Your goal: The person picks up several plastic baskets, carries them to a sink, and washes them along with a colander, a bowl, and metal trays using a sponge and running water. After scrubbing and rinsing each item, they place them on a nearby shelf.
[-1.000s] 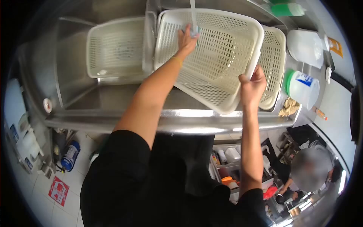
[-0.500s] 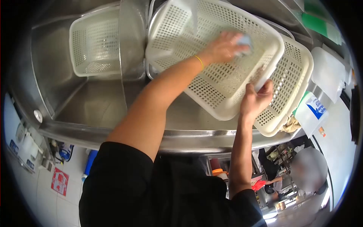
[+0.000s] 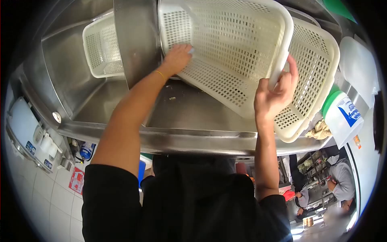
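A large white perforated plastic basket (image 3: 225,52) is tilted over the steel sink. My right hand (image 3: 276,88) is closed round the rim at its right end. At the basket's left end, my left hand (image 3: 177,59), a yellow band on the wrist, presses against the near-side wall. Its fingers are closed over a light-blue scrubbing pad (image 3: 191,51), of which only a small edge shows. A second white basket (image 3: 318,68) lies to the right, partly hidden behind the held one.
Another white basket (image 3: 102,46) sits in the left sink basin (image 3: 62,60), beyond a steel divider (image 3: 137,36). Food scraps (image 3: 172,98) lie on the steel below the held basket. To the right are a cut plastic jug (image 3: 342,117) and a tan rag (image 3: 319,130). Other people are behind, lower right.
My left hand has moved with the pad from the middle of the basket to its left end. The basket has tipped so its inside faces me more; my right hand keeps the rim.
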Motion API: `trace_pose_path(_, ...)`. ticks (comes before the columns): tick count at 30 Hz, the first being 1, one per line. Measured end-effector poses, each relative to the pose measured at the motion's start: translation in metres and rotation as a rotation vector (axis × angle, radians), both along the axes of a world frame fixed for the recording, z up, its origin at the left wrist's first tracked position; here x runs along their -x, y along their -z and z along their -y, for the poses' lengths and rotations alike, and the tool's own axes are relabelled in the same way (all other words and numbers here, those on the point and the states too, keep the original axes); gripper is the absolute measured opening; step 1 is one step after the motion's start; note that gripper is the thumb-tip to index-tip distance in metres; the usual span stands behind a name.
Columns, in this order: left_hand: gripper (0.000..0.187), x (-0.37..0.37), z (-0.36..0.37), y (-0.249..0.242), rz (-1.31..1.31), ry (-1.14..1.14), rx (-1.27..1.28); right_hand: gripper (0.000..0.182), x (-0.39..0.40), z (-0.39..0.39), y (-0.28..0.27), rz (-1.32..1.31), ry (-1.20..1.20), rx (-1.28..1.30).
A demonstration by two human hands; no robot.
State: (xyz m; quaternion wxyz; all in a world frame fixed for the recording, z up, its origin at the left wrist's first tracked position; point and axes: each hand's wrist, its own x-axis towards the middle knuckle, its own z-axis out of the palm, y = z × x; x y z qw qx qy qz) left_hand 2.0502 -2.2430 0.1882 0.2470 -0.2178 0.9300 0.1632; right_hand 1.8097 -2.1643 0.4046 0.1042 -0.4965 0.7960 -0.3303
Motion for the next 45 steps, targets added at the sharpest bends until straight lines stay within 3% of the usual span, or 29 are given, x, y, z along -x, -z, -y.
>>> trace_pose_path(2, 0.028, -0.004, 0.026, -0.002, 0.011, 0.033, 0.23, 0.023, -0.005, -0.005, 0.004, -0.046, -0.002, 0.035)
trace_pose_path(4, 0.029, 0.003, 0.06, -0.014, -0.143, -0.06, 0.437, 0.028, -0.005, -0.007, 0.002, -0.117, 0.01, 0.014)
trace_pose_path(5, 0.029, 0.011, 0.061, -0.008, -0.141, -0.057, 0.435, 0.028, -0.003, -0.004, 0.003, -0.114, 0.013, 0.011)
trace_pose_path(7, 0.034, 0.046, 0.068, 0.007, -0.153, -0.624, 0.183, 0.026, -0.001, 0.011, 0.009, 0.041, -0.028, 0.179)
trace_pose_path(9, 0.041, 0.075, 0.037, 0.065, -0.573, -0.961, -0.093, 0.017, -0.004, 0.02, 0.02, 0.105, -0.131, 0.247)
trace_pose_path(12, 0.042, 0.118, 0.008, 0.053, -0.721, -1.074, -0.015, 0.015, -0.013, 0.033, 0.024, 0.261, -0.158, 0.358)
trace_pose_path(14, 0.036, 0.144, -0.004, 0.035, -0.765, -1.224, -0.156, 0.017, -0.007, 0.038, 0.018, 0.208, -0.216, 0.35)
trace_pose_path(18, 0.032, 0.185, -0.032, -0.029, -1.115, -1.127, -0.31, 0.018, 0.001, 0.048, 0.011, 0.074, -0.302, 0.31)
trace_pose_path(20, 0.032, 0.196, -0.026, -0.088, -1.214, -0.953, -0.852, 0.019, 0.004, 0.048, 0.011, 0.086, -0.321, 0.3)
trace_pose_path(21, 0.033, 0.214, -0.038, -0.096, -1.366, -0.847, -0.372, 0.02, 0.004, 0.048, 0.011, 0.092, -0.323, 0.273)
trace_pose_path(23, 0.035, 0.215, -0.034, -0.091, -1.397, -0.795, -0.616, 0.022, 0.001, 0.048, 0.003, 0.078, -0.359, 0.263)
trace_pose_path(24, 0.035, 0.214, -0.028, -0.077, -1.411, -0.812, -0.61, 0.02, 0.001, 0.047, 0.001, 0.095, -0.356, 0.225)
trace_pose_path(26, 0.038, 0.214, 0.003, -0.036, -1.43, -0.545, -0.473, 0.025, -0.002, 0.048, -0.002, 0.109, -0.348, 0.181)
trace_pose_path(28, 0.045, 0.211, 0.039, -0.036, -1.504, -0.653, -0.079, 0.03, 0.0, 0.049, -0.003, 0.059, -0.379, 0.162)
trace_pose_path(30, 0.049, 0.207, 0.067, -0.076, -1.64, -0.996, 0.243, 0.034, 0.002, 0.049, -0.002, 0.007, -0.391, 0.126)
trace_pose_path(31, 0.048, 0.206, 0.092, -0.082, -1.699, -1.008, 0.228, 0.04, 0.0, 0.05, -0.003, 0.0, -0.332, 0.094)
trace_pose_path(34, 0.042, 0.202, 0.09, -0.071, -1.593, -0.951, 0.263, 0.053, 0.001, 0.054, -0.011, -0.059, -0.248, 0.011)
trace_pose_path(36, 0.038, 0.19, 0.075, -0.019, -1.383, -1.07, 0.216, 0.053, 0.015, 0.05, -0.01, -0.02, -0.178, 0.004)
trace_pose_path(38, 0.034, 0.149, 0.07, 0.024, -1.318, -1.359, -0.167, 0.052, 0.017, 0.048, -0.014, 0.114, -0.079, 0.022)
trace_pose_path(40, 0.032, 0.128, 0.051, 0.07, -0.906, -1.406, 0.001, 0.053, 0.006, 0.048, -0.012, 0.095, -0.091, 0.024)
trace_pose_path(43, 0.031, 0.178, 0.021, 0.043, -0.989, -1.581, 0.063, 0.055, 0.007, 0.048, -0.007, 0.113, -0.084, -0.008)
trace_pose_path(45, 0.034, 0.193, 0.017, -0.027, -1.085, -1.376, -0.035, 0.056, 0.006, 0.044, -0.007, 0.119, -0.067, -0.039)
